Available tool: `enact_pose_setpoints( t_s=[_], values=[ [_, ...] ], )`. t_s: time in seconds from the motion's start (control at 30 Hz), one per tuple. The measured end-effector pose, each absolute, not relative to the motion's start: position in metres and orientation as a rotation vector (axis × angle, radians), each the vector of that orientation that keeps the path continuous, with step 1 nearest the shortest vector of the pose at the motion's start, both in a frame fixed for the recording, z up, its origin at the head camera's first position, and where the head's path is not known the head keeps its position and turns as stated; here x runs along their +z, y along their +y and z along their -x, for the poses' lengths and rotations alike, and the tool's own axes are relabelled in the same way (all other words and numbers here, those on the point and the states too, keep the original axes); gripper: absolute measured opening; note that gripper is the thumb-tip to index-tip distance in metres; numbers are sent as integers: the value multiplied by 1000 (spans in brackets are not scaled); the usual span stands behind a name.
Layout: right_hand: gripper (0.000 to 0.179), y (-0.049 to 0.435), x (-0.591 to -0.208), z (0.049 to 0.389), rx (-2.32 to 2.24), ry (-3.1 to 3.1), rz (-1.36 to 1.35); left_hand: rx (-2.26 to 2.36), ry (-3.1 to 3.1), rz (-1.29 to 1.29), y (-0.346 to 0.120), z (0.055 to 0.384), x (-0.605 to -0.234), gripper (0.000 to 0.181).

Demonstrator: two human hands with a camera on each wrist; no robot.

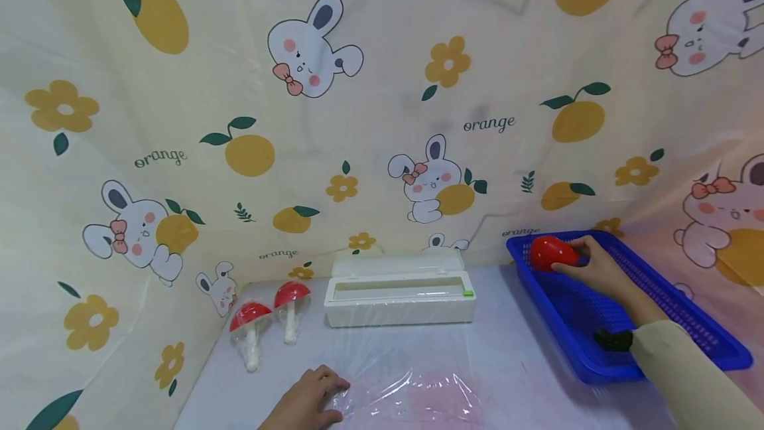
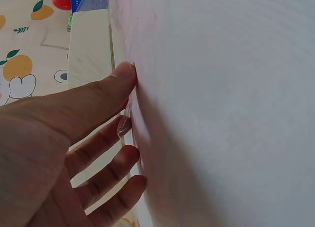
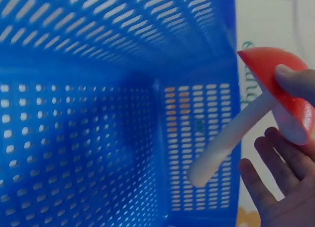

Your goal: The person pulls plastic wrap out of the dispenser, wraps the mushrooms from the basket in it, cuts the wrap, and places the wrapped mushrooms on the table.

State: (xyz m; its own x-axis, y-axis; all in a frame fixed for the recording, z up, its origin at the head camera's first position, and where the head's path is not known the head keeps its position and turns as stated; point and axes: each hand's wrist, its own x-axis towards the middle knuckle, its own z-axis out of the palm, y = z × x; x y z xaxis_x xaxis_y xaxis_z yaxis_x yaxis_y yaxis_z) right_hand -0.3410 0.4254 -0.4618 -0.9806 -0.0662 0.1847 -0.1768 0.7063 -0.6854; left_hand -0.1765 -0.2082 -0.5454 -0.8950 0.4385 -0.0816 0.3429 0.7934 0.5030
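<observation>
My right hand [image 1: 591, 264] grips a toy mushroom by its red cap [image 1: 552, 253] over the far end of a blue basket [image 1: 558, 337]. In the right wrist view the mushroom's white stem [image 3: 231, 141] points down into the basket. On the table my left hand [image 1: 307, 398] rests its fingertips at the left edge of a sheet of cling film [image 1: 412, 397]. The left wrist view shows the thumb [image 2: 125, 72] and fingers spread along the wrinkled film edge. The film runs from a white cling film box [image 1: 400, 314] with its lid raised.
Two red-capped mushrooms, a nearer one [image 1: 251, 337] and a farther one [image 1: 291, 307], stand on the left in clear wrap. A dark band [image 1: 613, 340] circles my right wrist. Behind the table hangs a printed cloth [image 1: 370, 118] with rabbits and oranges.
</observation>
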Motion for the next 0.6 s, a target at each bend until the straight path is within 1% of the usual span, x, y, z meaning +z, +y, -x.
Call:
enact_pose_setpoints(
  t_s=[0.37,0.6],
  values=[
    [85,394,-436,329,1180,-2664,-238,722,2783,-600,-209,177,-546,39],
    [74,370,-423,319,1186,-2624,-324,724,2771,-573,-208,178,-547,39]
  ],
)
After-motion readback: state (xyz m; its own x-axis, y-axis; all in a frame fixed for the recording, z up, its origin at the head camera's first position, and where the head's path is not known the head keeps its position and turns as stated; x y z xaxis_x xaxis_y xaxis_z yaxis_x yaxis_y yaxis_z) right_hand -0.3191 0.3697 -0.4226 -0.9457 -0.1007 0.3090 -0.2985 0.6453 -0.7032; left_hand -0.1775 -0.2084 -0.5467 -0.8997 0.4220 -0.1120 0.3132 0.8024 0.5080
